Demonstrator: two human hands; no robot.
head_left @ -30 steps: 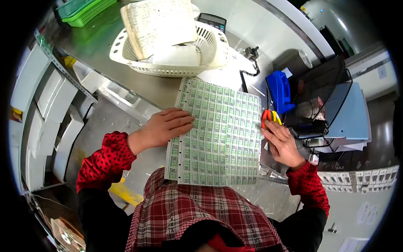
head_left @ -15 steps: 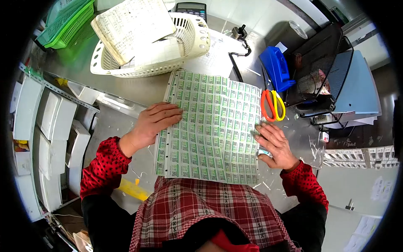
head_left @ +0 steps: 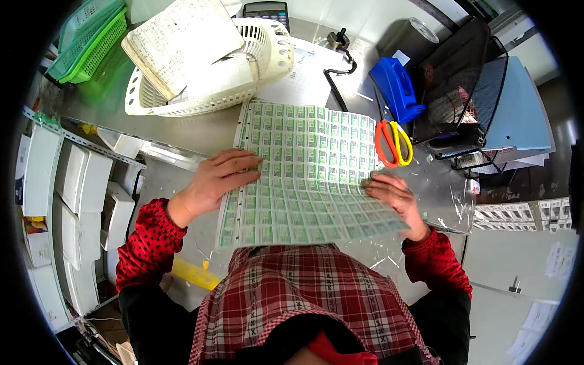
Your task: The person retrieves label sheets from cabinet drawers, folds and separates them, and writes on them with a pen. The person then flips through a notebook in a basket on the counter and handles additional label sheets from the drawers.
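A large sheet of small green-and-white printed labels (head_left: 298, 164) lies before me, partly on the metal table, its near edge reaching out over my plaid apron. My left hand (head_left: 228, 173) rests on the sheet's left margin, fingers stretched flat and pointing right. At the right edge, my right hand (head_left: 392, 194) has its fingers over the sheet, and the thumb is hidden beneath it. The sheet's near right corner is raised and bent, blurred by motion. Scissors with orange and yellow handles (head_left: 394, 145) lie just beyond my right hand, blades partly hidden.
A cream plastic basket (head_left: 283, 58) holds a worn open notebook (head_left: 182, 42). Behind stands a calculator (head_left: 266, 9). A blue plastic holder (head_left: 395, 88) and a black mesh rack (head_left: 453, 91) are at right, green baskets (head_left: 91, 55) at far left. White drawers (head_left: 79, 182) line the left side.
The sheet's near right corner has risen and curled, where it lay flatter before. My right hand's thumb has gone under the sheet. My left hand stays on the left margin.
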